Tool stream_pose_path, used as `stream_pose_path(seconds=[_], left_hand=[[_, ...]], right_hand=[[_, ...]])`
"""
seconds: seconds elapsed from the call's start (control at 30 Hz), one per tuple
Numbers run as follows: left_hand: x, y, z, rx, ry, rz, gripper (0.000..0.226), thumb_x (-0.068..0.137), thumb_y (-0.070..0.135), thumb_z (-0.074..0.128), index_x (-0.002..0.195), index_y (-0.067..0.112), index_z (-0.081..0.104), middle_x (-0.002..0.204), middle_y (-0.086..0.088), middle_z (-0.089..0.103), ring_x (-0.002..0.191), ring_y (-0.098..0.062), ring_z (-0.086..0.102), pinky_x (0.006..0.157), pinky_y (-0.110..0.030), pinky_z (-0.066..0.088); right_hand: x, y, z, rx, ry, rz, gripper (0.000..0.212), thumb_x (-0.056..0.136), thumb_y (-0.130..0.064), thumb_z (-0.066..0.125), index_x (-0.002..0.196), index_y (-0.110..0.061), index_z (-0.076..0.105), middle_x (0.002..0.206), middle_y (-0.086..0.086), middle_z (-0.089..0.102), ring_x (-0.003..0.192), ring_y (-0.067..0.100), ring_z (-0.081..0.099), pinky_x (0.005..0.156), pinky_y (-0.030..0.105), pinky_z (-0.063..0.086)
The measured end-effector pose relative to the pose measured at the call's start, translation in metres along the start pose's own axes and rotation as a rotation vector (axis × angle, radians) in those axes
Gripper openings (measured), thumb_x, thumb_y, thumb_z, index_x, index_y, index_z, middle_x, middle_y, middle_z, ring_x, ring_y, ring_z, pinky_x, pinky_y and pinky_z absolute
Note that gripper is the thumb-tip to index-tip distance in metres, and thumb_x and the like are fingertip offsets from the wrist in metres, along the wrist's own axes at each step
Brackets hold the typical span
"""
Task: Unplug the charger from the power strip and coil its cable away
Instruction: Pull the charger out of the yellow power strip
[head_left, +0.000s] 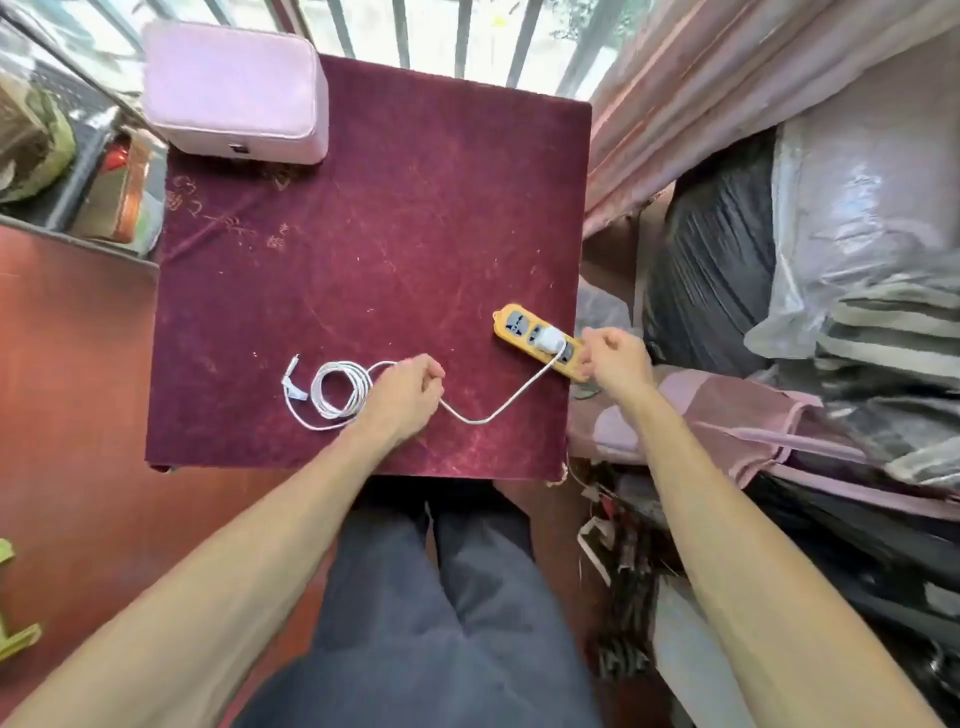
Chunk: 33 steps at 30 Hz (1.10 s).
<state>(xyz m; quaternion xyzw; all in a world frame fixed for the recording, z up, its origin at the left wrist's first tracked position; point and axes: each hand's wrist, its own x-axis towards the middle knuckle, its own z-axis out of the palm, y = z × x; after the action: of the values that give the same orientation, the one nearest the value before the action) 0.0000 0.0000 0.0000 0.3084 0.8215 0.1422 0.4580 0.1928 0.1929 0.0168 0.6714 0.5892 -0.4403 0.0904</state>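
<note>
Maroon velvet cloth (389, 208) covers the table in front of you, w/ window bars (462, 31) at 12 o'clock and a pink curtain (701, 104) at 2. Pink box (228, 88) sits on the cloth's 11 o'clock corner. Now the action: yellow power strip (514, 322) lies at 3 o'clock, right by the table edge, angled, and the white charger (548, 339) is plugged into its middle socket. Not out yet! The cable (498, 410) drops from the charger, dips toward you, then runs up into your left hand (405, 395). That hand's fingers are curled tight round the cable, approx. table centre, near edge. Past it, at 9 o'clock, the rest of the cable lies in a loose coil (340, 389) flat on the cloth, w/ the free plug end (293, 364) sticking out just beside it. Your right hand (618, 358) is at the strip's near end, fingers curled, fingertips touching the yellow casing; can't tell if they actually grip it.
</note>
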Motion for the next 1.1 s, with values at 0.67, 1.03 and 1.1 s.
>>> stream_pose_path(seconds=[0.67, 1.03, 1.1], left_hand=[[0.144, 0.009, 0.078, 0.37, 0.151, 0.595, 0.065, 0.095, 0.039, 0.065, 0.152, 0.022, 0.039, 0.144, -0.002, 0.05, 0.121, -0.025, 0.05, 0.096, -0.04, 0.048], [0.147, -0.008, 0.091, 0.104, 0.185, 0.528, 0.062, 0.089, 0.056, 0.065, 0.145, 0.033, 0.048, 0.136, 0.003, 0.051, 0.116, -0.024, 0.046, 0.097, -0.041, 0.045], [0.147, -0.008, 0.095, 0.055, 0.186, 0.505, 0.061, 0.089, 0.055, 0.066, 0.144, 0.035, 0.049, 0.135, 0.004, 0.05, 0.115, -0.024, 0.044, 0.098, -0.041, 0.042]], right_hand=[[0.083, -0.023, 0.035, -0.464, -0.276, -0.037, 0.053, 0.104, -0.045, 0.043, 0.129, -0.004, 0.068, 0.129, 0.015, 0.067, 0.082, 0.017, 0.061, 0.068, 0.032, 0.049], [0.085, -0.062, 0.05, -1.193, -0.429, -0.185, 0.055, 0.075, -0.051, 0.088, 0.109, -0.011, 0.068, 0.1, 0.006, 0.074, 0.091, 0.028, 0.071, 0.07, 0.041, 0.053], [0.084, -0.067, 0.062, -1.395, -0.391, -0.25, 0.055, 0.076, -0.052, 0.087, 0.107, -0.014, 0.062, 0.089, -0.001, 0.065, 0.081, 0.023, 0.064, 0.064, 0.036, 0.045]])
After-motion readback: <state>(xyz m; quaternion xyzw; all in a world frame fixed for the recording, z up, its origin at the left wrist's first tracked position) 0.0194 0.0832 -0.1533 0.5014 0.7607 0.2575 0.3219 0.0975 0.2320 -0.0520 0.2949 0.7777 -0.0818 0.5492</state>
